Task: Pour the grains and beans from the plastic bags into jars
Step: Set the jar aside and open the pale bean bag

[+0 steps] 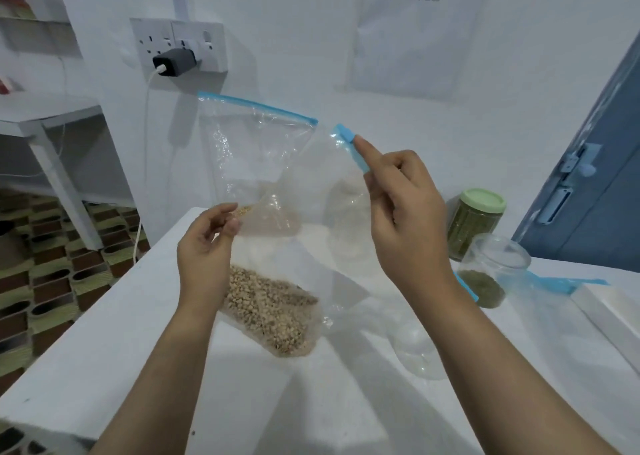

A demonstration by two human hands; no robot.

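Beans bag: a clear plastic bag of tan beans (pixel 273 311) lies flat on the white table (pixel 114 357), closest in, between the two forearms.
Left hand: the left hand (pixel 207 246) is up over the table, thumb and fingertips pinching the lower corner of a second bag, where a few grains sit.
Held bag: the nearly empty zip bag (pixel 258 158) hangs in the air, its blue seal strip slanting across the top.
Right hand: the right hand (pixel 407 212) pinches the other end of that blue strip, index finger pointing up along it.
Open jar: a clear jar (pixel 495 267) stands right of the hands, with green grains low inside.
Lidded jar: a green-lidded jar (pixel 476 220) of green grains stands just behind it.
Wall: a charger (pixel 173 61) sits plugged into the socket.
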